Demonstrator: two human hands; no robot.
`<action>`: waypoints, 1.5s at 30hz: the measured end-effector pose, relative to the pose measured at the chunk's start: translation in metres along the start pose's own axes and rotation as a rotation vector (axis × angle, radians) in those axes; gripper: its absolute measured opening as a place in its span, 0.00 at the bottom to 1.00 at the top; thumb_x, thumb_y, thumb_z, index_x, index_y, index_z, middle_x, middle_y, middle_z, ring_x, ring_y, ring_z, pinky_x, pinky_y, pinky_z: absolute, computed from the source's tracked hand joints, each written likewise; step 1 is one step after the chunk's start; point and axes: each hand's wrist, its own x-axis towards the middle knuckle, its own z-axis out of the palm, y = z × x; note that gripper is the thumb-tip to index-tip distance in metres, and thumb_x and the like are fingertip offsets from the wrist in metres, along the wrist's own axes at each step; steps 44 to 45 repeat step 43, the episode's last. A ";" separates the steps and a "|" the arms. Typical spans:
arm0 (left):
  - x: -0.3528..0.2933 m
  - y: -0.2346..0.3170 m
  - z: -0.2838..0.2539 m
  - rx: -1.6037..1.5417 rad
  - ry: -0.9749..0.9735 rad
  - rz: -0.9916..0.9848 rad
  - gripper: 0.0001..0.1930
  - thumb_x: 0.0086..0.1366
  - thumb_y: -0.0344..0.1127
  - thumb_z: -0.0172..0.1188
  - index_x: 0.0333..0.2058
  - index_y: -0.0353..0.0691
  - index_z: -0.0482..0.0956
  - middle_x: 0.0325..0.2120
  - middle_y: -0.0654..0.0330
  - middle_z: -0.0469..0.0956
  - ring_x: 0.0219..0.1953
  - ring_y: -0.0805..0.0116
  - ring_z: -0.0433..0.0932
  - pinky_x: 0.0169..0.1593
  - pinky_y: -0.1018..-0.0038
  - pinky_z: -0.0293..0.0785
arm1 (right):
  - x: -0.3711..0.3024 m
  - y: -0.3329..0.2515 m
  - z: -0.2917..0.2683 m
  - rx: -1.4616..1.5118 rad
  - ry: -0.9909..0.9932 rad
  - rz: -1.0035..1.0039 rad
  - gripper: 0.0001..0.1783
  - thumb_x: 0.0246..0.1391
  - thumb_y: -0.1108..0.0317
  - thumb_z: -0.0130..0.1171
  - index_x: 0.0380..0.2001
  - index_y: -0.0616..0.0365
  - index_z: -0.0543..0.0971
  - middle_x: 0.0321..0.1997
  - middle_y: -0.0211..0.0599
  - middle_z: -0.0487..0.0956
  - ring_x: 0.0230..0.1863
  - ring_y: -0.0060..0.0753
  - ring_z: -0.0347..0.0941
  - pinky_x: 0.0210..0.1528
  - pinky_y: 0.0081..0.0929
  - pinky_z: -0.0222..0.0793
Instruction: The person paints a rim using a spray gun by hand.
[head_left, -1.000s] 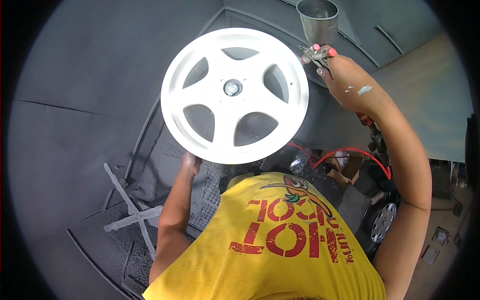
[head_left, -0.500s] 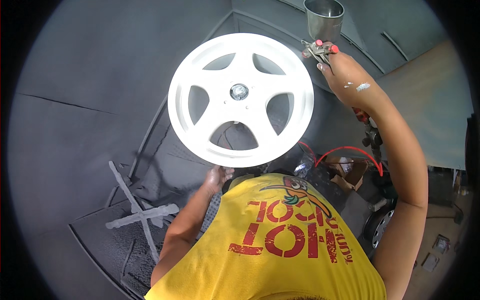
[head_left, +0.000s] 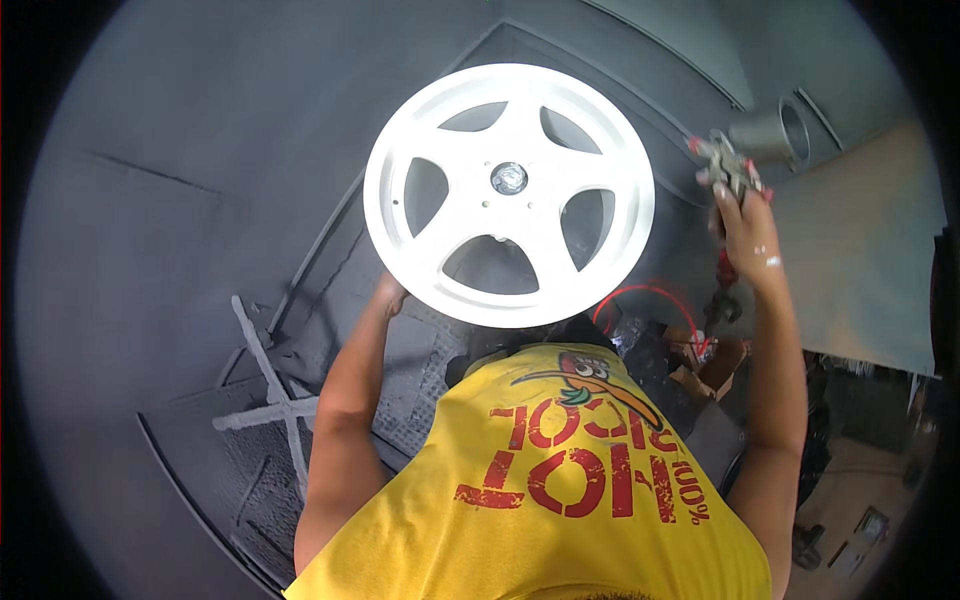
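Observation:
A white five-spoke wheel rim [head_left: 540, 190] faces me at the upper middle, with a shiny crumpled piece [head_left: 509, 179] in its hub hole. At the rim's lower left edge is my left hand [head_left: 392, 293]. Its fingers go out of sight behind the rim, so whether they grip it is hidden. To the right of the rim, my right hand [head_left: 752, 235] is wrapped around a spray gun [head_left: 728, 165]. The gun's metal cup [head_left: 765, 135] leans over to the right, and a red fitting [head_left: 727, 268] shows below the hand.
A grey-coated cross-shaped stand [head_left: 262, 350] is at the lower left. A red hose [head_left: 650, 288] curves behind the rim toward an open cardboard box [head_left: 715, 370]. Grey walls [head_left: 200, 120] enclose the left and back; a pale panel [head_left: 850, 250] stands at right.
My right hand has moved lower and tipped the spray gun, so its cup leans right. My left hand has shifted up and left along the rim's edge. The wheel appears turned.

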 end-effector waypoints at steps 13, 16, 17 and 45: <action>-0.175 -0.296 0.085 0.953 -0.011 -0.238 0.18 0.65 0.45 0.55 0.44 0.36 0.80 0.39 0.47 0.81 0.40 0.53 0.79 0.43 0.62 0.75 | -0.167 0.285 0.063 -0.047 -0.264 0.055 0.29 0.58 0.71 0.55 0.61 0.66 0.61 0.49 0.57 0.76 0.52 0.57 0.74 0.57 0.43 0.67; -0.271 -0.366 0.124 1.170 -0.345 -0.395 0.21 0.60 0.44 0.58 0.48 0.38 0.81 0.47 0.42 0.80 0.48 0.46 0.80 0.51 0.59 0.76 | -0.199 0.317 0.074 0.083 -0.400 0.044 0.31 0.54 0.71 0.58 0.60 0.65 0.62 0.50 0.59 0.76 0.53 0.62 0.73 0.57 0.44 0.67; -0.304 -0.377 0.142 1.086 -0.348 -0.438 0.21 0.60 0.44 0.59 0.48 0.39 0.81 0.47 0.43 0.80 0.48 0.47 0.81 0.51 0.60 0.76 | -0.201 0.304 0.067 0.058 -0.534 0.204 0.35 0.53 0.66 0.62 0.61 0.65 0.62 0.55 0.60 0.73 0.59 0.62 0.70 0.62 0.42 0.64; -0.629 -0.594 0.364 0.037 0.823 -0.199 0.19 0.64 0.42 0.65 0.51 0.40 0.80 0.55 0.47 0.76 0.56 0.60 0.77 0.60 0.67 0.70 | -0.316 0.226 0.147 -0.390 -1.268 -0.547 0.40 0.55 0.63 0.64 0.65 0.64 0.58 0.68 0.63 0.61 0.68 0.61 0.60 0.68 0.42 0.61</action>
